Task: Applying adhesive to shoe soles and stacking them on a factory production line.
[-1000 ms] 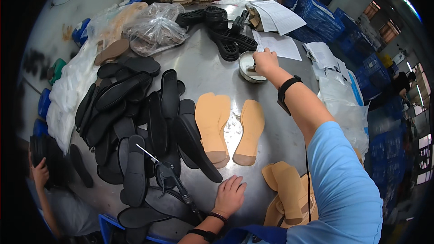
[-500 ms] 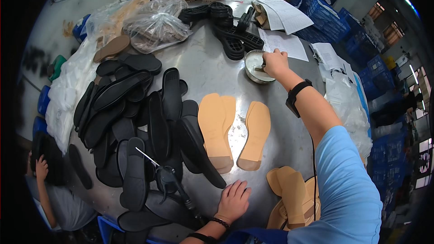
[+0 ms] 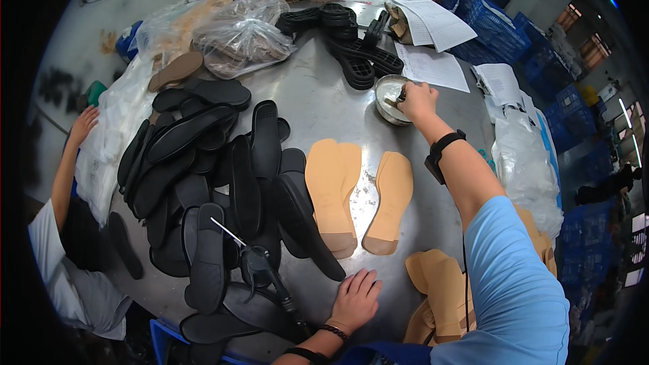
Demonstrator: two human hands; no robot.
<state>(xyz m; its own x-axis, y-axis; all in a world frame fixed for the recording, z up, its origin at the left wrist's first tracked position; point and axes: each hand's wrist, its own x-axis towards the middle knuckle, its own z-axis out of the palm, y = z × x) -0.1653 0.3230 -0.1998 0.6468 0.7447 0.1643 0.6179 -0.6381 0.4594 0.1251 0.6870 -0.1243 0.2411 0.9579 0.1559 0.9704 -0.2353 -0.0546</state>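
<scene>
My right hand (image 3: 419, 100) is closed round the short dark handle of a brush over a metal bowl (image 3: 382, 101) of white paste; the brush's tip dips into the bowl. On the metal table, my left hand (image 3: 357, 301) lies palm down, fingers stretched forward, holding nothing. In front of it are tan insoles with brown heel ends: an overlapping pair (image 3: 326, 192) and, to its right, another stack (image 3: 393, 196). A heap of black shoe soles (image 3: 245, 186) spreads to the left. On the heap's near side rests a black tool with a thin metal tip (image 3: 258, 267).
More tan insoles (image 3: 443, 290) lie by my right arm. Black treaded soles (image 3: 355, 61) and paper sheets (image 3: 433, 67) sit beyond the bowl. Plastic bags (image 3: 243, 37) stand at the back left. A co-worker's hand (image 3: 84, 124) touches white plastic sheeting (image 3: 111, 149) at the left edge.
The co-worker's hand at the left has reached forward to the white sheeting. My right hand has turned slightly over the bowl. My left hand stays on the table; the whole view has shifted a little.
</scene>
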